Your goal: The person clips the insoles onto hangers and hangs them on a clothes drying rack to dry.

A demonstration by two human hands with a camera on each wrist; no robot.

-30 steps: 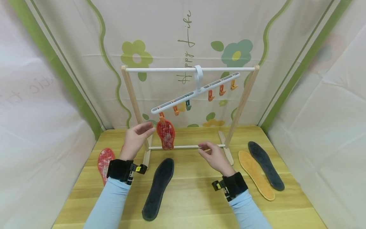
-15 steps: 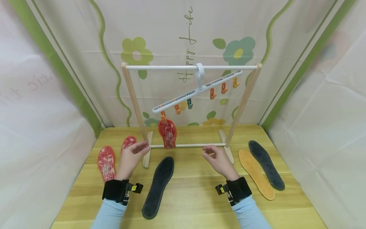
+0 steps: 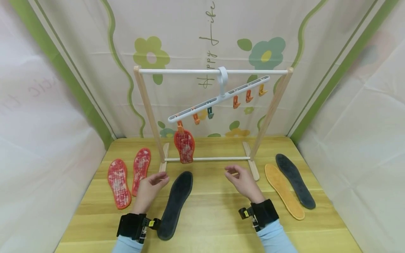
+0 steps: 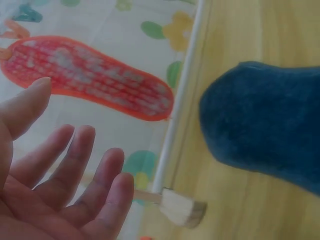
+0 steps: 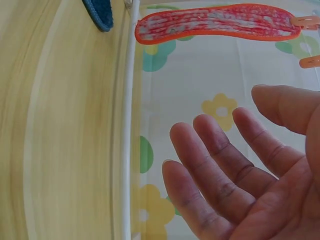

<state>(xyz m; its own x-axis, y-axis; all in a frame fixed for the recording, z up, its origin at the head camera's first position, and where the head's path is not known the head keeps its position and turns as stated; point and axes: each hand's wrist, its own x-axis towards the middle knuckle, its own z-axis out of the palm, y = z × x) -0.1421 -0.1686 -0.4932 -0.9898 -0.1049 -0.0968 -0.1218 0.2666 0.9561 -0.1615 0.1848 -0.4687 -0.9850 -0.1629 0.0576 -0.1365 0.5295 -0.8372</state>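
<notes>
A red patterned insole point(image 3: 185, 147) hangs from an orange clip point(image 3: 180, 127) at the lower left end of a tilted white clip hanger point(image 3: 218, 99). My left hand point(image 3: 148, 189) is over the table between a red insole point(image 3: 141, 165) and a dark insole point(image 3: 175, 203), its fingers loosely bent with nothing in them. Out in front of the rack, my right hand point(image 3: 243, 181) also holds nothing; its fingers are relaxed and apart in the right wrist view. Another red insole point(image 3: 119, 183) lies at the far left.
The hanger hooks over the white top bar point(image 3: 183, 71) of a wooden rack. Several unused clips, including a green one point(image 3: 210, 112) and a yellow one point(image 3: 262, 90), dangle along it. On the right lie a yellow insole point(image 3: 284, 191) and a dark insole point(image 3: 295, 181).
My left hand has drawn back from beside the hanging insole, down toward the table, uncovering the red insoles at left. The right hand has shifted slightly right and nearer.
</notes>
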